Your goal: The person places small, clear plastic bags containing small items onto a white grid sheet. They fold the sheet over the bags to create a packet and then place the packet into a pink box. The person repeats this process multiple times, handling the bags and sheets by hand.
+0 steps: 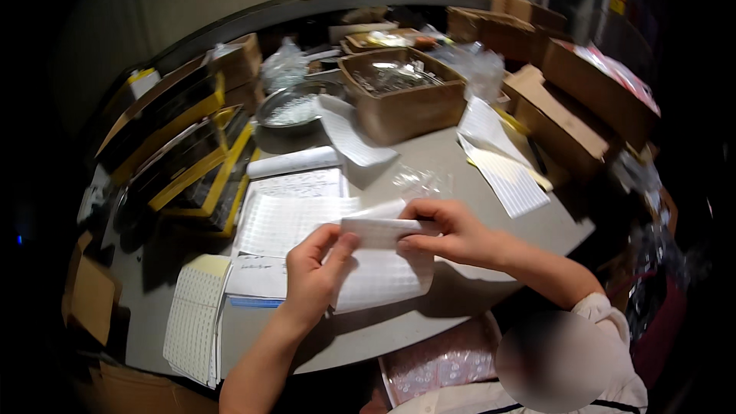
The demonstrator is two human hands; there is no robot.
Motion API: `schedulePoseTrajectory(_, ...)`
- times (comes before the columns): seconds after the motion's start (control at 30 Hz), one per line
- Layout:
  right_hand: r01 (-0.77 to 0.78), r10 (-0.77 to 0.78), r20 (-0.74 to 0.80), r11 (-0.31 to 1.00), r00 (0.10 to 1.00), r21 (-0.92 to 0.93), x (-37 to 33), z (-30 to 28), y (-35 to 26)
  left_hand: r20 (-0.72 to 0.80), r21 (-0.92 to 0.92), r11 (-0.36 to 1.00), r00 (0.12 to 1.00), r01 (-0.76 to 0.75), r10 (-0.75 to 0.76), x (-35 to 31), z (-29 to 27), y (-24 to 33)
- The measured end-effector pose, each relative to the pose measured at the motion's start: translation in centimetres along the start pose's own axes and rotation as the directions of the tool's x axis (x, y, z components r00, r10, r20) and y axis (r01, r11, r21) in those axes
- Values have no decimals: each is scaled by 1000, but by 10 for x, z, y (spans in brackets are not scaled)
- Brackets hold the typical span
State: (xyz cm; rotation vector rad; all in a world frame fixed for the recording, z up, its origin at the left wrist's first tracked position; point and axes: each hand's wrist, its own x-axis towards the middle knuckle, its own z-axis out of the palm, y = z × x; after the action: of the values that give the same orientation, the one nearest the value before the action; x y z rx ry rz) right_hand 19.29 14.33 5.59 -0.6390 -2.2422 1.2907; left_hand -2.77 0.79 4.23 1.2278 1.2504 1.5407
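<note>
Over the front of the table, a white printed sheet of paper (387, 280) is held in both hands, its upper part folded over into a flap. My left hand (313, 272) pinches the fold at its left end, thumb on top. At the right end, my right hand (452, 234) grips the flap between thumb and fingers. Behind and left of the hands lies an open notepad (303, 182) with handwriting, partly covered by another white sheet (284, 222). The print on the held sheet is too blurred to make out.
A stack of printed sheets (198, 314) hangs near the left front edge. Farther back stand a metal bowl (264, 119) of small clear pieces and a brown box (402, 119) of metal parts. Black-and-yellow boxes (203, 192) crowd the left; cardboard boxes (556, 123) and loose sheets (506, 176) the right.
</note>
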Motion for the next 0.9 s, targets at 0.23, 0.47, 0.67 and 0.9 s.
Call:
schedulePoseTrajectory(0.23,36,-62,73,949,995,313,4,-3,10,29,184,980,996,75,-81,5,-3,-1)
schedulePoseTrajectory(0.47,-13,-27,125,949,992,314,-7,1,6,92,183,973,983,141,-159,-5,-2,-3)
schedulePoseTrajectory(0.67,264,-262,-34,963,964,49,-10,3,19,205,-13,972,952,234,-227,0,3,9)
schedulePoseTrajectory(0.9,320,-321,16,946,947,53,-10,3,10,93,-46,975,973,216,-211,-8,4,5)
